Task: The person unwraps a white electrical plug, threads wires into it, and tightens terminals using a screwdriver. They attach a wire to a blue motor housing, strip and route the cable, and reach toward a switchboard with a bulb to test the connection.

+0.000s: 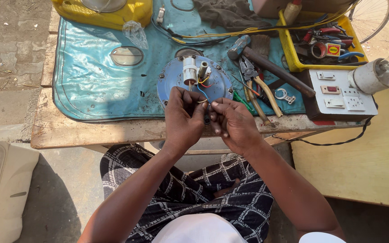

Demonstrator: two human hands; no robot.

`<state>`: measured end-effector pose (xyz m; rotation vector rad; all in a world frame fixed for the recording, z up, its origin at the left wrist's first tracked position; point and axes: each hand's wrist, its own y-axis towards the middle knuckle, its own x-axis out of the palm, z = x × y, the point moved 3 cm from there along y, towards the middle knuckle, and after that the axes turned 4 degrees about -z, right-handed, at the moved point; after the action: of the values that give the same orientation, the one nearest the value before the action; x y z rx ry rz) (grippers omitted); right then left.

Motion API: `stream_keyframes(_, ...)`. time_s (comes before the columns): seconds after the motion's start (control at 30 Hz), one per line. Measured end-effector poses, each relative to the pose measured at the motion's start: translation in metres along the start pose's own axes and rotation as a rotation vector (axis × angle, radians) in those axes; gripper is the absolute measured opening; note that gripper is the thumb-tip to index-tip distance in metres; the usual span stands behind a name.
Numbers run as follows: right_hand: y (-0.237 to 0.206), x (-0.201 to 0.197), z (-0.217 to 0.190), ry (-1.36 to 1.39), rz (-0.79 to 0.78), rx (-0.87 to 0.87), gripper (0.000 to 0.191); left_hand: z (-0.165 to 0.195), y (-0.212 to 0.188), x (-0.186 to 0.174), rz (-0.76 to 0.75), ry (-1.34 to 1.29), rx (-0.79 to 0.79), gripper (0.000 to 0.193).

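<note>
A thin wire end [202,101] is pinched between the fingers of the left hand [183,118] and the right hand [232,123], both closed narrowly on it, just near of the round blue metal plate [174,85] at the middle of the bench [91,132]. The fine strands could be snapped or slip free if pulled too hard — the plate's short coloured leads [203,82] look taut. The plate is smooth and rigid; the teal sheet [86,76] beneath is glossy and wrinkled. Pliers [255,83] lie just right.
</note>
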<state>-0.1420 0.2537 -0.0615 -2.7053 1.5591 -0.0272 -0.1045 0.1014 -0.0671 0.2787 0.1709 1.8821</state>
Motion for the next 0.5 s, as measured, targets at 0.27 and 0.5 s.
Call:
stream_keyframes(0.27, -0.022, 0.017, -0.041, -1.329, 0.157, -0.962, 0.021, -0.003, 0.0, -0.001, -0.013, -0.034, 0.009, 0.032)
stream_keyframes(0.5, -0.01, 0.014, -0.025, -0.978, 0.127, -0.683, 0.013, -0.005, 0.001, 0.001, -0.022, -0.095, 0.017, 0.032)
